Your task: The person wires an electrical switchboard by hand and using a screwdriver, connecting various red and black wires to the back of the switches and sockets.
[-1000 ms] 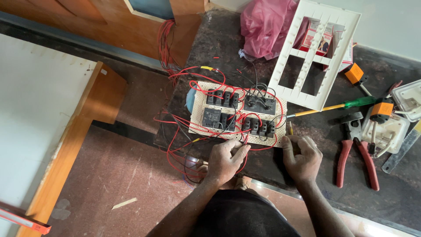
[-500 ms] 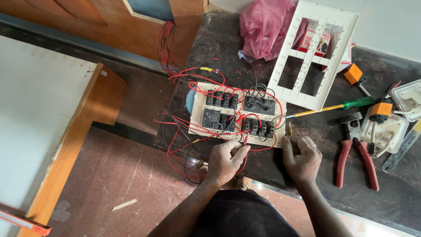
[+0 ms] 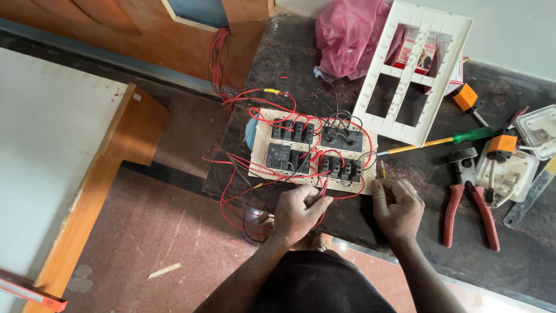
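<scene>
A perforated beige switch board (image 3: 313,152) with several black switch modules lies face down on a dark stone counter (image 3: 359,226), laced with red and black wires (image 3: 243,185). My left hand (image 3: 298,211) pinches a red wire at the board's near edge. My right hand (image 3: 398,208) is closed around a small yellow-handled tool whose tip (image 3: 382,169) pokes up beside the board's right corner.
A white cover frame (image 3: 414,69) leans behind the board by a pink plastic bag (image 3: 350,37). Red-handled pliers (image 3: 469,203), a green and yellow screwdriver (image 3: 446,141), orange testers and white switch parts (image 3: 509,168) lie at right. A wooden panel (image 3: 87,191) stands left.
</scene>
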